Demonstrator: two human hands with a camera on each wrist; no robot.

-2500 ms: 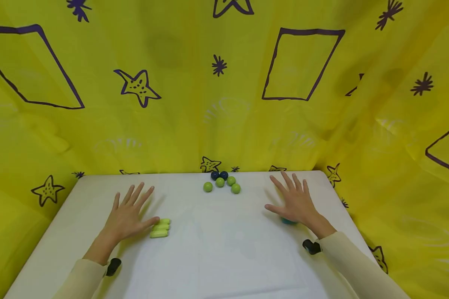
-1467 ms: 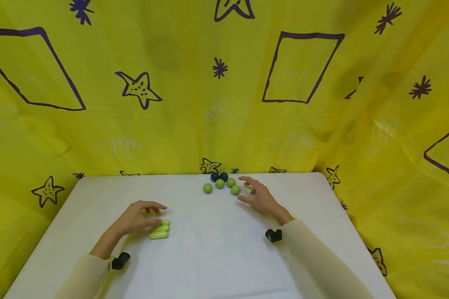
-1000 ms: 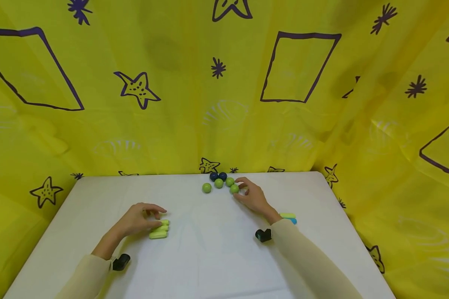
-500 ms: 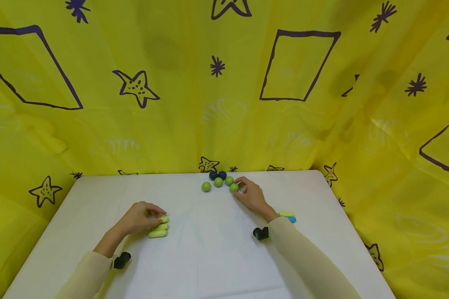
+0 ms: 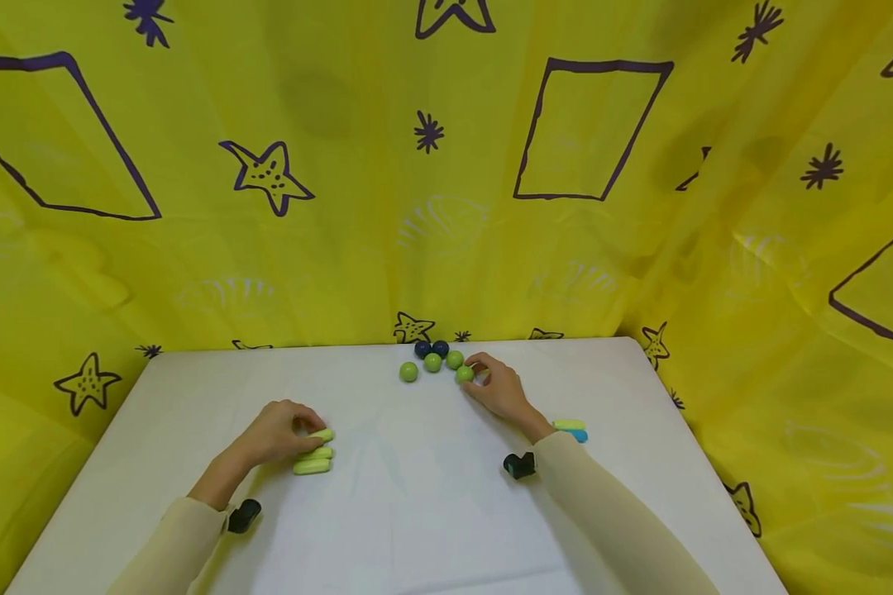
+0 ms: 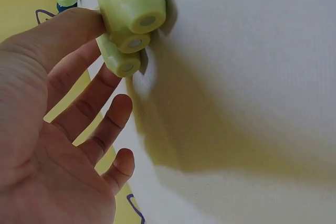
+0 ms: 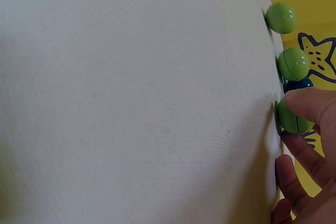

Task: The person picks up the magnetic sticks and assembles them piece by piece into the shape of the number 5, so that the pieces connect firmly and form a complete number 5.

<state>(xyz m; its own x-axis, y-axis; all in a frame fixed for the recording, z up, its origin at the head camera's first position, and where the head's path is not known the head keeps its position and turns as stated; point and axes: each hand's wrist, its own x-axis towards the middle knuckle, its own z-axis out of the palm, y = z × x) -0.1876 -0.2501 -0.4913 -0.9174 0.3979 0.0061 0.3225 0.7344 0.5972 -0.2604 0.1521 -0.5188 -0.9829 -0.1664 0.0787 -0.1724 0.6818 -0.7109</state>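
My left hand point(image 5: 279, 431) pinches the farthest of three light green toy rods between thumb and fingers; that rod point(image 5: 324, 435) sits slightly askew of the others. The middle rod point(image 5: 316, 454) and the nearest rod point(image 5: 312, 467) lie side by side just below the hand. In the left wrist view, the end of a rod point(image 6: 127, 65) has a small grey disc in it. My right hand point(image 5: 502, 392) pinches a glossy green ball point(image 5: 465, 375) at the right end of a ball group. A seam runs round this ball point(image 7: 296, 116) in the right wrist view.
More green balls point(image 5: 409, 372) and two dark blue balls point(image 5: 423, 349) stand near the back edge of the white table point(image 5: 432, 496). Right of centre lie another light green rod point(image 5: 569, 425) and a blue piece point(image 5: 578, 435). A patterned yellow curtain point(image 5: 342, 248) encloses the back and sides.
Both hands were spread wide over the table. The right hand moved left and took hold of a green ball; the left fingers curled in and gripped the far rod, turning it slightly.
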